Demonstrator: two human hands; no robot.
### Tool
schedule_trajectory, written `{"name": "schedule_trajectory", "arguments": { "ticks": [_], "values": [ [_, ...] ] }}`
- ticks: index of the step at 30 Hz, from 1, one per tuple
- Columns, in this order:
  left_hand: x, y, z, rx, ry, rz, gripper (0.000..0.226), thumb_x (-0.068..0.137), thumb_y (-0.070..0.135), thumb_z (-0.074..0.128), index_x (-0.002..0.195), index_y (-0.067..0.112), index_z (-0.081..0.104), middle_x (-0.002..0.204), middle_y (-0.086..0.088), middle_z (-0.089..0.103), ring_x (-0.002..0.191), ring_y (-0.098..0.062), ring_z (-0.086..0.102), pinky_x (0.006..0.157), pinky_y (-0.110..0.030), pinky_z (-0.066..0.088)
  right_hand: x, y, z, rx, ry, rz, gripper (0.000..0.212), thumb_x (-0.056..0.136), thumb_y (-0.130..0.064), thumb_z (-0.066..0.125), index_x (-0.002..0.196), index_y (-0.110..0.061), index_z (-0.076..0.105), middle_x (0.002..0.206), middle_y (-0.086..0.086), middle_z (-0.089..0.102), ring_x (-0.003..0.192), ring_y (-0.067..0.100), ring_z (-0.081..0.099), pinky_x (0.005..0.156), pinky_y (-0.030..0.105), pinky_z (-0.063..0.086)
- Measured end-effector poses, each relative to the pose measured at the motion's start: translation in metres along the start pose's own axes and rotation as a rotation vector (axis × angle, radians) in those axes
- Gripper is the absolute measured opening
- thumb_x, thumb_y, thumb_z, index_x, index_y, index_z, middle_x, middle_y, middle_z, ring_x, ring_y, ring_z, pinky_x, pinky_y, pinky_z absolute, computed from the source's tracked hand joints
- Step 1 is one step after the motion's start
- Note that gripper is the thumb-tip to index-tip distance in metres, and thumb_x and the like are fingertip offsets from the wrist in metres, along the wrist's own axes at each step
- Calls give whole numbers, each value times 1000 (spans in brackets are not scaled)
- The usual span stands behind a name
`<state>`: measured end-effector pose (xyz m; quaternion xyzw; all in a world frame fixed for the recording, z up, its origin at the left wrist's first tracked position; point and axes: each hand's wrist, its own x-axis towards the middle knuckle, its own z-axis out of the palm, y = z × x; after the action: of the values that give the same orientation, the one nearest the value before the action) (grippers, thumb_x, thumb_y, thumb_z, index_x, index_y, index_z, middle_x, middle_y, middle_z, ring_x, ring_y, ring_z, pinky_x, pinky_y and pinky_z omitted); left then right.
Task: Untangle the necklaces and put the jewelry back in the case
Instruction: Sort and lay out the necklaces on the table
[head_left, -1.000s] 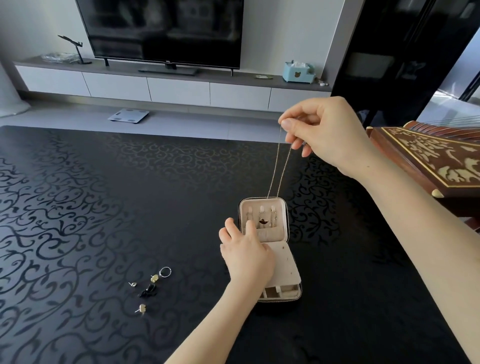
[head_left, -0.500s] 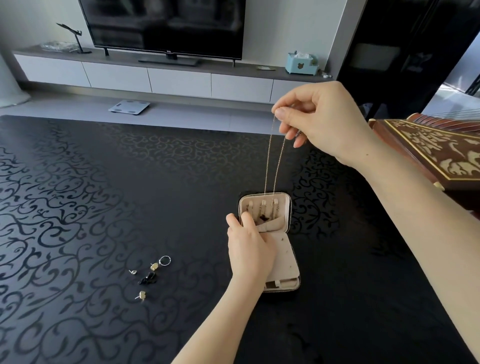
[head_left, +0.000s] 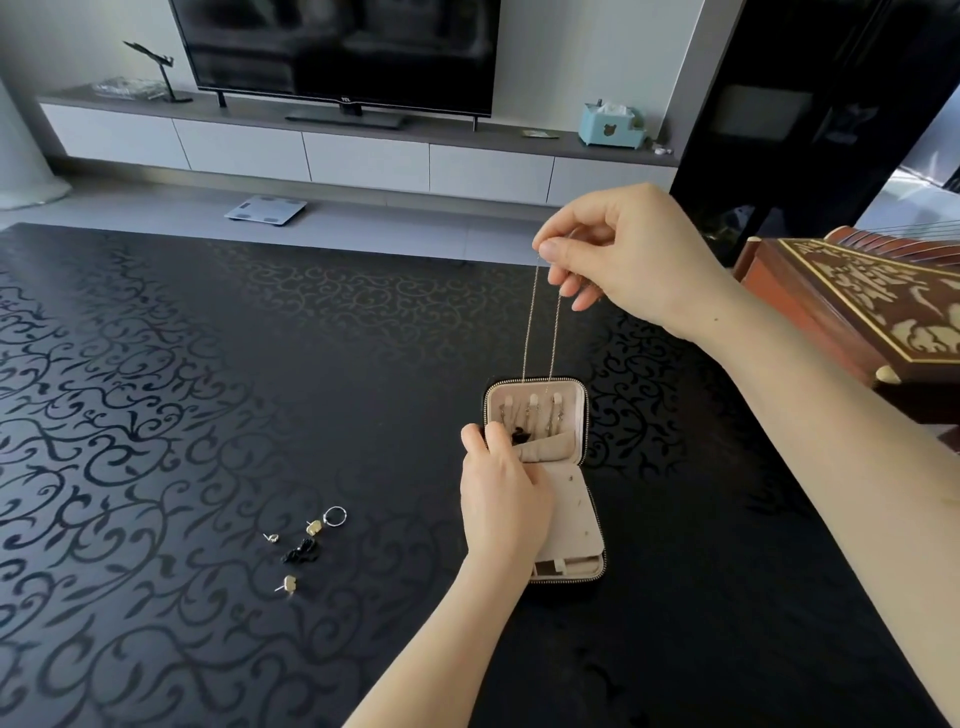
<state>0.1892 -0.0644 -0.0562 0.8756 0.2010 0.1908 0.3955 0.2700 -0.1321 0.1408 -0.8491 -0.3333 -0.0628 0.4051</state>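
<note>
The right hand (head_left: 623, 254) pinches a thin gold chain necklace (head_left: 540, 332) by its top. Its two strands hang straight down to the raised lid of the small beige zippered jewelry case (head_left: 574, 514), which lies open right of the middle of the black scroll-patterned counter (head_left: 208, 415). The left hand (head_left: 501, 493) grips the lid's pocket at its left edge. Other chains already hang inside the lid, so untangling looks largely done. Left to stow are this necklace and the silver ring (head_left: 335, 516), gold stud earrings (head_left: 313, 527) and small black piece (head_left: 300, 551), which lie loose left of the case.
</note>
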Motion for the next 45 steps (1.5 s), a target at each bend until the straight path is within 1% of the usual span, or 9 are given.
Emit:
{"name": "schedule_trajectory", "arguments": {
  "ticks": [3, 7, 14, 19, 25, 31, 38, 41, 45],
  "values": [
    [0, 1, 0, -2, 8, 0, 16, 80, 5, 46, 89, 13, 36, 105, -4, 37, 67, -23, 44, 54, -26, 30, -1, 0, 6, -53, -27, 0, 11, 90, -11, 58, 85, -16, 67, 69, 3, 67, 56, 8, 63, 54, 23, 57],
    [-1, 0, -1, -17, 4, 13, 16, 81, 5, 47, 90, 13, 37, 108, -4, 38, 66, -22, 45, 54, -25, 30, -8, 1, 12, -90, -73, -12, 12, 91, -12, 57, 92, -11, 69, 74, 5, 68, 62, 12, 67, 56, 23, 57],
    [-2, -1, 0, -20, 8, 8, 15, 84, 5, 47, 83, 13, 34, 111, -5, 39, 67, -22, 45, 55, -26, 31, -9, -4, -2, 81, 8, -14, 10, 90, -8, 58, 89, -8, 68, 70, 9, 68, 60, 20, 66, 57, 31, 59],
    [-4, 0, -2, -37, 18, 58, 16, 83, 3, 46, 94, 14, 41, 105, 2, 32, 67, -21, 46, 53, -25, 33, -8, -4, -4, 56, -1, -16, 9, 90, -7, 59, 90, -9, 68, 71, 10, 67, 61, 20, 66, 59, 33, 59],
    [-3, -1, 0, 36, 27, 91, 19, 84, 5, 44, 101, 11, 49, 110, -6, 39, 86, -21, 43, 59, -26, 37, -4, -4, -6, 53, 10, -25, 11, 90, -8, 59, 85, -12, 68, 69, 7, 67, 61, 20, 66, 59, 34, 59],
    [-1, -2, 0, 55, 7, 98, 25, 84, 4, 42, 106, 15, 48, 117, -8, 37, 101, -21, 38, 67, -29, 43, -2, -3, -7, 52, 10, -34, 12, 90, -9, 59, 85, -15, 68, 69, 7, 67, 61, 21, 66, 60, 36, 59],
    [-1, -1, 3, 105, -13, 72, 30, 83, 0, 40, 110, 10, 47, 123, -13, 37, 105, -26, 37, 68, -29, 36, -1, -2, -8, 52, -2, -29, 10, 90, -8, 60, 87, -12, 68, 71, 8, 67, 61, 21, 66, 60, 37, 59],
    [-1, 1, 4, 125, -20, 59, 25, 84, -1, 39, 107, 6, 45, 123, -16, 37, 103, -28, 38, 66, -29, 35, -1, -1, -7, 41, -13, -32, 10, 90, -9, 60, 86, -13, 68, 71, 9, 68, 60, 19, 66, 59, 36, 59],
    [-3, 2, 3, 128, -21, 78, 40, 84, -4, 39, 122, 10, 42, 128, -16, 34, 106, -28, 38, 66, -30, 36, 0, 0, -6, 26, -17, -29, 9, 90, -9, 59, 87, -12, 67, 71, 9, 67, 60, 18, 65, 60, 36, 59]
  ]
}}
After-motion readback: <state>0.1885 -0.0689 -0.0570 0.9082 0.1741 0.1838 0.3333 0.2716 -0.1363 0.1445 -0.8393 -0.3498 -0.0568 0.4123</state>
